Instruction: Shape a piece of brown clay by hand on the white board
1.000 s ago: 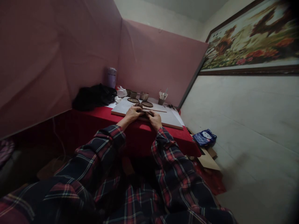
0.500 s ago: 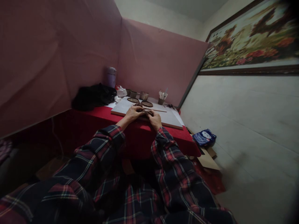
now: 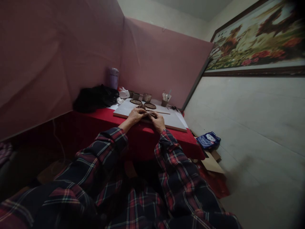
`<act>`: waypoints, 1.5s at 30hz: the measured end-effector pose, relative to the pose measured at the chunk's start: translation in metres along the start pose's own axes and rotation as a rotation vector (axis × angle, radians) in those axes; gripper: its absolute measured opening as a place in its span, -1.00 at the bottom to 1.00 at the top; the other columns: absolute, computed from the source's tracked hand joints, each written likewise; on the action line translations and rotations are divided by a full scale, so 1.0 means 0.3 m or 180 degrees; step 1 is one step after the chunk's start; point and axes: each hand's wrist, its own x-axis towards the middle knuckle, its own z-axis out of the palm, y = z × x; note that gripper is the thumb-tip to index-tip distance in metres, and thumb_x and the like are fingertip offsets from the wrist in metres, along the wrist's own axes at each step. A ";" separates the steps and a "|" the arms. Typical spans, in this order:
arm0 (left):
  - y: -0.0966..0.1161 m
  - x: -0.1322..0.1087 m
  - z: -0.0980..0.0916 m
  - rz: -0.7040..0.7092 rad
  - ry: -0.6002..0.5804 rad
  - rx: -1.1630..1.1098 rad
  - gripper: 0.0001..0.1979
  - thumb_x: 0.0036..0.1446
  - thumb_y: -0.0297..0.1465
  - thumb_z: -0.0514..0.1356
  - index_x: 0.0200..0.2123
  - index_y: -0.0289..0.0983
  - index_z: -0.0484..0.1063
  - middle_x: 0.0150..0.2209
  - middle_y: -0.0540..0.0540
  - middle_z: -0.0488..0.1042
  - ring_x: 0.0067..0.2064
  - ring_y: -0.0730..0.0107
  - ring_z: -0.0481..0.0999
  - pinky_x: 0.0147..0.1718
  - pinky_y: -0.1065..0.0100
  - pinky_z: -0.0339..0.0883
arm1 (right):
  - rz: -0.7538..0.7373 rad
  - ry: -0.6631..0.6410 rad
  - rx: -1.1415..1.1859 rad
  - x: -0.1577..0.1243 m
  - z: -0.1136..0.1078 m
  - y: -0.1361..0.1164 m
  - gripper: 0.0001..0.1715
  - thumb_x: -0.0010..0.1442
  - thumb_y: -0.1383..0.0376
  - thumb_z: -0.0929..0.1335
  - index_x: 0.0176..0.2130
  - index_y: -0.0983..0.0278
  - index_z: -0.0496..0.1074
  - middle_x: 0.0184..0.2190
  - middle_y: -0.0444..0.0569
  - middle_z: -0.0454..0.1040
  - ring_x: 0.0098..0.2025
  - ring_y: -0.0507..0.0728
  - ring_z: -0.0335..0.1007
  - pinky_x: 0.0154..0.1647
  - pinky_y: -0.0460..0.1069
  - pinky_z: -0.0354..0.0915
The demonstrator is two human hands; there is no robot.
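My left hand [image 3: 137, 115] and my right hand [image 3: 157, 121] meet over the near edge of a pale board [image 3: 175, 122]. Fingers of both are closed together around a small dark piece [image 3: 149, 116], mostly hidden by them; its kind is too small to make out. Just beyond my left hand lies a dark brown lump [image 3: 141, 107]. A thin wooden stick [image 3: 162, 113] rests on the board past my fingertips. Farther back on it are two flat round brown discs, one at the left [image 3: 135, 102] and one nearer the middle [image 3: 150, 106].
A red cloth [image 3: 183, 136] covers the table. Along the back stand small pots [image 3: 136, 96], a glass jar [image 3: 147, 97] and a cup of tools [image 3: 164, 102]. A black bag [image 3: 95, 98] and a purple bottle [image 3: 113, 79] are at the left. Pink sheeting [image 3: 164, 60] encloses the back.
My fingers have shifted very slightly around the small dark piece. Everything on the table stays in place.
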 end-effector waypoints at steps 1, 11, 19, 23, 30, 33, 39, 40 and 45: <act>-0.002 0.000 0.000 -0.0017 0.0004 0.0012 -0.67 0.02 -0.17 0.23 -0.30 -0.30 0.60 -0.33 -0.08 0.61 -0.27 0.32 0.52 -0.27 0.40 0.34 | 0.0029 -0.0022 -0.0033 0.000 -0.001 -0.002 -0.74 0.16 0.17 0.35 -0.18 0.20 0.52 -0.17 -0.11 0.59 -0.11 0.10 0.47 0.01 -0.01 0.34; -0.013 0.006 0.005 0.0020 0.0105 0.0006 -0.69 0.01 -0.20 0.25 -0.27 -0.29 0.59 -0.24 -0.12 0.61 -0.20 0.30 0.53 -0.17 0.36 0.35 | 0.0194 0.0018 -0.0162 0.000 -0.002 -0.001 -0.75 0.17 0.17 0.34 -0.19 0.19 0.53 -0.20 -0.11 0.59 -0.14 0.11 0.48 -0.04 0.01 0.35; -0.011 0.004 0.005 0.0015 0.0128 -0.0082 -0.69 0.00 -0.21 0.24 -0.31 -0.32 0.60 -0.31 -0.12 0.61 -0.26 0.30 0.53 -0.24 0.36 0.35 | 0.0056 0.0073 -0.0101 -0.002 0.001 0.007 -0.71 0.11 0.13 0.38 -0.18 0.18 0.53 -0.20 -0.12 0.58 -0.14 0.11 0.47 0.00 0.02 0.34; -0.007 0.004 0.005 -0.0001 0.0135 -0.0065 -0.69 0.00 -0.20 0.24 -0.31 -0.31 0.60 -0.30 -0.12 0.61 -0.24 0.30 0.53 -0.22 0.36 0.35 | 0.0047 0.0067 -0.0089 -0.002 0.003 0.010 -0.71 0.16 0.11 0.33 -0.19 0.17 0.53 -0.20 -0.12 0.58 -0.13 0.11 0.47 0.01 0.02 0.34; -0.006 0.002 0.004 0.0021 0.0105 -0.0020 -0.67 0.01 -0.17 0.25 -0.29 -0.29 0.59 -0.27 -0.10 0.61 -0.23 0.31 0.53 -0.22 0.39 0.35 | 0.0149 0.0073 -0.0124 -0.001 -0.001 0.009 -0.68 0.19 0.08 0.30 -0.17 0.16 0.53 -0.21 -0.13 0.59 -0.12 0.13 0.47 -0.01 0.02 0.35; -0.005 0.001 0.004 0.0024 0.0126 -0.0033 -0.65 -0.01 -0.15 0.26 -0.29 -0.30 0.59 -0.27 -0.11 0.61 -0.23 0.31 0.53 -0.22 0.38 0.34 | 0.0096 0.0068 -0.0090 0.000 0.000 0.013 -0.67 0.20 0.08 0.30 -0.16 0.16 0.53 -0.18 -0.13 0.58 -0.10 0.13 0.46 0.00 0.02 0.34; -0.009 0.001 0.006 0.0044 0.0117 -0.0083 -0.65 0.01 -0.14 0.24 -0.31 -0.30 0.60 -0.32 -0.09 0.61 -0.27 0.32 0.52 -0.26 0.39 0.34 | 0.0124 0.0048 -0.0044 0.000 0.001 0.007 -0.69 0.17 0.09 0.32 -0.20 0.19 0.53 -0.22 -0.14 0.59 -0.14 0.12 0.46 -0.04 0.00 0.35; -0.010 0.002 0.006 0.0039 0.0121 -0.0083 -0.66 0.01 -0.15 0.24 -0.32 -0.30 0.60 -0.33 -0.09 0.61 -0.28 0.33 0.52 -0.27 0.39 0.34 | 0.0128 0.0037 -0.0041 -0.001 0.000 0.004 -0.70 0.17 0.09 0.32 -0.21 0.19 0.53 -0.23 -0.14 0.59 -0.14 0.12 0.46 -0.04 -0.01 0.35; -0.006 0.001 0.006 -0.0019 0.0133 -0.0027 -0.68 0.01 -0.18 0.23 -0.33 -0.31 0.60 -0.34 -0.08 0.60 -0.29 0.34 0.51 -0.29 0.41 0.33 | 0.0123 0.0030 -0.0017 -0.003 -0.003 -0.005 -0.71 0.17 0.11 0.32 -0.20 0.20 0.53 -0.22 -0.12 0.59 -0.15 0.11 0.47 -0.04 -0.01 0.35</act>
